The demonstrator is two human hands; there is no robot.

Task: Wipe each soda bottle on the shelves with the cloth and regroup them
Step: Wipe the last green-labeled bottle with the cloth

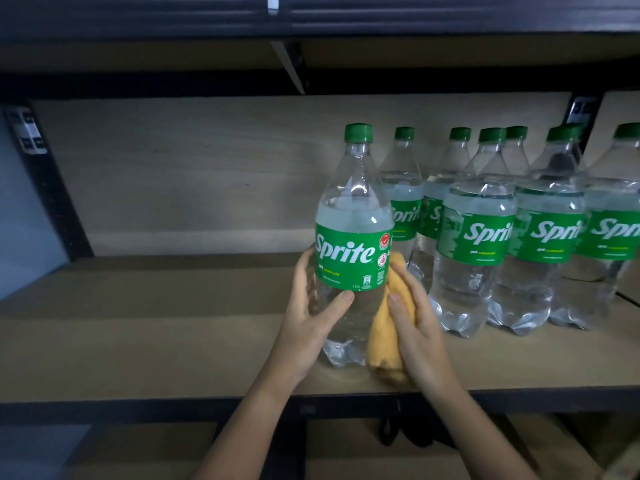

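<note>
**Wiping the front bottle while the rest wait at the right**

The left hand (313, 317) curls round the lower body of the upright soda bottle (353, 237), thumb across the front, steadying it on the shelf (156, 323). The right hand (415, 327) grips the folded yellow cloth (384, 337) and presses it to the bottle's right side. A good wipe probably means turning the bottle against the cloth, label and base included. The other bottles (474, 244), capped and filled with clear soda, stand grouped at the right.
</note>
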